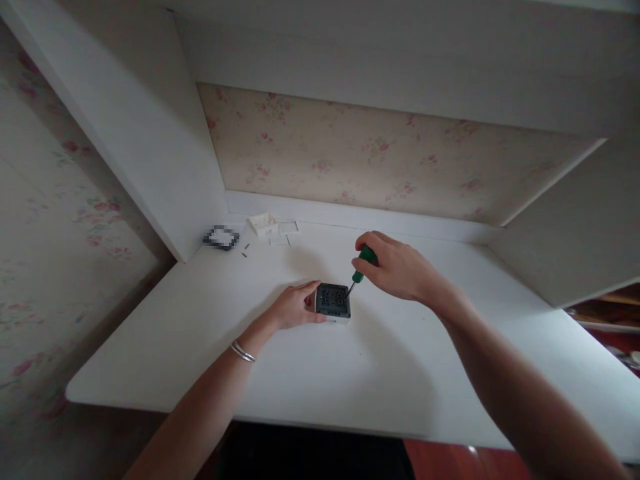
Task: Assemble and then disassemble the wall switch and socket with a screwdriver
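A small square grey device (333,301) with a dark top face lies on the white desk (400,373). My left hand (295,307) grips its left side, thumb and fingers pressed against the edge; a silver bracelet sits on that wrist. My right hand (395,267) is closed round a green-handled screwdriver (363,263). The screwdriver slants down to the left, and its thin tip touches the device's upper right corner.
At the back left of the desk lie a black square frame (221,237), a white plastic part (263,224), a thin clear frame (289,227) and small screws (245,252). White side panels and a floral wallpapered wall enclose the desk. A shelf shows at right.
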`<state>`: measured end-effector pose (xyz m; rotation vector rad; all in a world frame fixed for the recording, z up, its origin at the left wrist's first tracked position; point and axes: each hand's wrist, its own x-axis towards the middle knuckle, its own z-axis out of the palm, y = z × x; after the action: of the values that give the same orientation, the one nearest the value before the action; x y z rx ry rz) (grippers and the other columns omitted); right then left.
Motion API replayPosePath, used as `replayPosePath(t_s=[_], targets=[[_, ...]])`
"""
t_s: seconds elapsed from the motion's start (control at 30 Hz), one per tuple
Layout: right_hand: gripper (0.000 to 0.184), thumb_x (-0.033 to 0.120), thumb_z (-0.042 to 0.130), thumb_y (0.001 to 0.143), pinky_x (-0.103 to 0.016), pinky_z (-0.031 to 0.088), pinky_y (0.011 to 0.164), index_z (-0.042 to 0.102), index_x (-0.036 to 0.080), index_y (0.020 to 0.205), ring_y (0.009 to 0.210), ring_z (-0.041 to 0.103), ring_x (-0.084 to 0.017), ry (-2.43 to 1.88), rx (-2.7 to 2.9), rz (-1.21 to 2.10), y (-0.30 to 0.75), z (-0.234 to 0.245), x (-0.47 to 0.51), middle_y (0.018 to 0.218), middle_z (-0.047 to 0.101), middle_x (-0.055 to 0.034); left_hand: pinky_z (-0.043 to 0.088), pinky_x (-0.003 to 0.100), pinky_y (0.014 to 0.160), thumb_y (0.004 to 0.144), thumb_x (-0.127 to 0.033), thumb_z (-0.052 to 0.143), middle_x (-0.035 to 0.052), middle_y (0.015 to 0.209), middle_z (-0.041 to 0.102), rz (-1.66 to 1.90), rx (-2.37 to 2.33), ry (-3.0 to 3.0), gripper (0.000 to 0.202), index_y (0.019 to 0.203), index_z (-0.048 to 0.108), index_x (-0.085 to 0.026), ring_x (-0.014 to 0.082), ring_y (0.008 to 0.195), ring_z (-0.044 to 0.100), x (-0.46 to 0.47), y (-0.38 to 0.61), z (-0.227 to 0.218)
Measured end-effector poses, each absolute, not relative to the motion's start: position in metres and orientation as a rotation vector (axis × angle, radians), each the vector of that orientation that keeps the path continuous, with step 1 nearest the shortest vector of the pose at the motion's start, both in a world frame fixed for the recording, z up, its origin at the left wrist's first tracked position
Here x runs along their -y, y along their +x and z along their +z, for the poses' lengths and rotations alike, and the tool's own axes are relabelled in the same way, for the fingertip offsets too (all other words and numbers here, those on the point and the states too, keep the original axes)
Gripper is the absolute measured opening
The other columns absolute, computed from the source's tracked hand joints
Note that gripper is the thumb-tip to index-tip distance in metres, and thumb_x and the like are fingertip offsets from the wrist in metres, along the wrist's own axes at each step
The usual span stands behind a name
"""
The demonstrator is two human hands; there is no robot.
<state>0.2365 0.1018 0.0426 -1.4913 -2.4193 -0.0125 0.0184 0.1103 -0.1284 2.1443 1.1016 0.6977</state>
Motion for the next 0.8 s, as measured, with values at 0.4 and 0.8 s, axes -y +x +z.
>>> replayPosePath(t_s=[0.4, 0.8], targets=[[0.019, 0.034, 0.050, 0.083, -0.028, 0.038, 0.064, 0.057, 0.020, 0.092, 0.074, 0.058, -0.019, -1.489, 2.672, -0.002, 0.233, 0.058, -0.122, 0.089, 0.064, -0.0064, 0.046, 0.026, 0.071, 0.061, -0.052, 0.075, 0.0011, 0.097, 0.063, 0.735, -1.089, 2.157, 0.080, 0.130, 0.046, -0.023, 0.0155, 0.075, 0.056, -0.107, 0.015, -0.129], [0.028, 0.034, 0.050, 0.082, -0.028, 0.040, 0.065, 0.056, 0.018, 0.104, 0.081, 0.060, -0.021, -1.490, 2.781, 0.019, 0.223, 0.065, -0.128, 0.094, 0.065, -0.0097, 0.044, 0.024, 0.067, 0.062, -0.049, 0.074, -0.0006, 0.092, 0.064, 0.736, -1.078, 2.141, 0.072, 0.125, 0.051, -0.024, 0.0154, 0.073, 0.056, -0.106, 0.015, -0.127]])
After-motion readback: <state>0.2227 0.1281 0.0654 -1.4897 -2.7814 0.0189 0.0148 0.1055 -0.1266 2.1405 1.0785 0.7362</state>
